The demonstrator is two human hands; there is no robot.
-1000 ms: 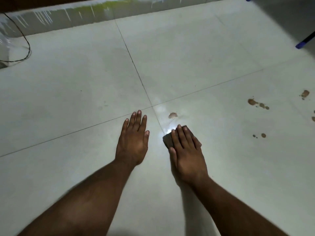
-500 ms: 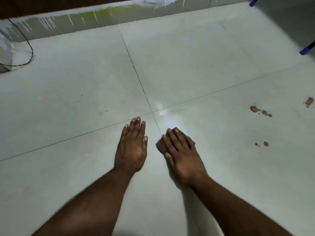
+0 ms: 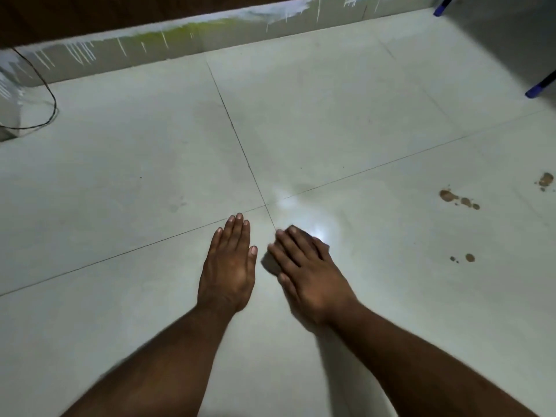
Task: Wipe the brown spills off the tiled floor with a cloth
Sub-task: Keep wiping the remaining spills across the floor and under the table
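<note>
My right hand [image 3: 307, 272] lies flat with straight fingers on a small grey cloth [image 3: 270, 264], pressing it to the pale tiled floor [image 3: 150, 182]; only the cloth's left edge shows beside the thumb. My left hand [image 3: 228, 266] rests palm down on the floor just left of it, fingers straight, holding nothing. Brown spills lie to the right: a streak of blots [image 3: 457, 199], a blot near the right edge [image 3: 545, 179], and small drops [image 3: 464, 258]. A bright glare sits just beyond my right fingertips.
A paint-streaked skirting [image 3: 180, 37] runs along the far wall. A black cable [image 3: 49, 94] loops on the floor at the far left. Blue-tipped legs [image 3: 540, 87] stand at the far right, another at the top [image 3: 440, 9].
The brown blot ahead of my right hand is gone from the floor. My right hand slid the cloth forward over that spot, then back and slightly left. The left hand stayed planted.
</note>
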